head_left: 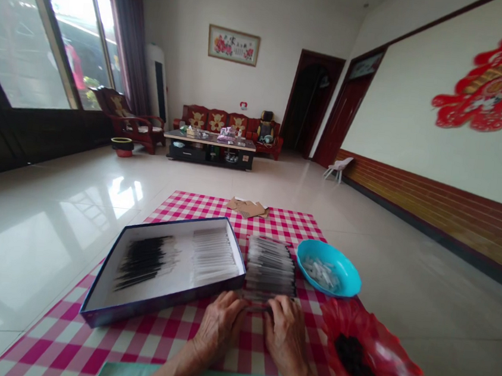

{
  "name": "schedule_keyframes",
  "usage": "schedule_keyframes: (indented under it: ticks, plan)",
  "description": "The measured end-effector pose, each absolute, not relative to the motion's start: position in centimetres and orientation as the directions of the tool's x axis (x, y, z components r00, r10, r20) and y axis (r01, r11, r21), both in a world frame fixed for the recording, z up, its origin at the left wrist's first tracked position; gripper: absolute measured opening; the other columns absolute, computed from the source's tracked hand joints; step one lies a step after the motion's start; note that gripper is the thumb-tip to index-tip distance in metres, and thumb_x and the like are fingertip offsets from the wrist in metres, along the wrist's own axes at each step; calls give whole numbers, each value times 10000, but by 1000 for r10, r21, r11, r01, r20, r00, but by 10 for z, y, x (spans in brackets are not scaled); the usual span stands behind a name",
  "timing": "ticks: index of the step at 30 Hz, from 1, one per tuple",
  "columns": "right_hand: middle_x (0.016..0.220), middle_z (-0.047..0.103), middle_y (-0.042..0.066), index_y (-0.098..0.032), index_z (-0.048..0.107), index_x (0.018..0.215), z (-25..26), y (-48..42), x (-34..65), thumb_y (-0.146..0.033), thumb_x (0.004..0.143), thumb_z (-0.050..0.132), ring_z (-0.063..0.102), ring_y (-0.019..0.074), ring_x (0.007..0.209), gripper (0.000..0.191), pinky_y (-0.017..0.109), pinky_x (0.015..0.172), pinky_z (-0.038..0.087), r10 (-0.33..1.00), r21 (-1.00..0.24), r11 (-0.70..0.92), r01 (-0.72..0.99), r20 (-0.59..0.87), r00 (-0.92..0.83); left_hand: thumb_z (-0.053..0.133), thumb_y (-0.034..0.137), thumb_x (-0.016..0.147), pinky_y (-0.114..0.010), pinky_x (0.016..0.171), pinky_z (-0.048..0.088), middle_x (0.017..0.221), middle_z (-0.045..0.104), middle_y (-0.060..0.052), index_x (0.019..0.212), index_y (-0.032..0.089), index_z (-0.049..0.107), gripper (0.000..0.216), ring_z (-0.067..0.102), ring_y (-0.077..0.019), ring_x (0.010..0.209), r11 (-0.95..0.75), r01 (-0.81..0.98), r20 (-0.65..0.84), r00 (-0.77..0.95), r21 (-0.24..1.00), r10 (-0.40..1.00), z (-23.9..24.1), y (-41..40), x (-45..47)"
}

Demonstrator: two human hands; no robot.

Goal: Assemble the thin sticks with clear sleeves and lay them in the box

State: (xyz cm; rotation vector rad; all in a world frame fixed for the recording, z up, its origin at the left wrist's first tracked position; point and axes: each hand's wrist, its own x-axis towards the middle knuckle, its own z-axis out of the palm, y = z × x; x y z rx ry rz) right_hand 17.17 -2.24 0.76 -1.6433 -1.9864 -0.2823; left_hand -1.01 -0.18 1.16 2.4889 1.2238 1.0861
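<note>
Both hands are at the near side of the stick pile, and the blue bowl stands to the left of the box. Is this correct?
Not entirely: the head view shows the blue bowl to the right of the box. The left hand and right hand are indeed at the stick pile's near side.

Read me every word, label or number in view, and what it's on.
"家": on the framed picture; its other characters are too small to read.
Packages on the low table: any print is too small to read.
Pile of slim tubes, blue-edged box, blue bowl: no legible text.
</note>
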Motion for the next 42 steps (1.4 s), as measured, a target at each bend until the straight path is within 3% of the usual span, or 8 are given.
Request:
schedule_keyframes:
  ticks: [9,13,19,22,26,30,34,42]
  plan:
    - [845,581,68,-195,605,918,11,-33,161,-52,807,393,549,216,802,278,344,719,433,825,-214,368,905,524,-212,454,184,869,-365,827,442,1037,582,-79,1065,209,589,240,510,-206,919,-723,589,552,491,360,674,25,-4,-8]
    - [929,584,70,-200,566,1034,9,-35,154,-88,849,389,573,209,861,279,341,754,480,811,-304,464,832,523,-261,465,194,870,-348,792,435,894,600,-58,972,199,606,175,527,-201,856,-723,618,484,552,309,679,22,-5,-6]
    - [1109,579,134,-170,506,1151,7,-33,162,-242,841,511,553,263,1053,319,427,889,473,779,-437,404,804,625,-52,387,155,897,-296,700,429,776,565,-39,937,192,597,217,526,-175,750,-700,645,493,521,306,696,11,-6,-10]
    - [1036,638,133,-163,542,1106,7,-32,170,-302,852,499,621,239,940,292,376,799,523,782,-570,356,740,616,98,375,172,906,-294,683,426,764,554,-33,903,192,592,218,525,-173,739,-680,661,514,482,319,710,10,-6,-11]
    - [863,706,101,-179,647,877,8,-30,176,-389,876,444,659,223,809,292,329,729,537,831,-759,281,587,499,246,388,174,900,-291,665,420,763,557,-35,882,192,594,208,523,-176,738,-667,671,515,466,324,719,9,-6,-11]
    - [837,706,69,-173,652,922,9,-29,175,-496,807,542,669,200,659,360,289,568,547,916,-973,130,192,192,351,409,162,888,-305,673,407,765,569,-37,901,202,603,198,518,-185,733,-639,707,518,442,301,733,10,-6,-12]
    - [686,666,19,-168,631,820,9,-27,169,-489,700,675,662,191,608,346,263,513,525,938,-994,38,-107,-2,347,447,141,861,-344,718,396,769,587,-31,963,223,600,202,520,-199,738,-630,742,528,448,230,721,16,-8,-12]
    - [597,637,11,-180,639,746,5,-31,152,-479,785,587,606,168,555,305,240,509,486,972,-966,108,237,152,179,444,149,870,-306,659,400,745,582,-21,954,213,575,168,516,-183,686,-642,721,539,443,261,716,8,-16,-1]
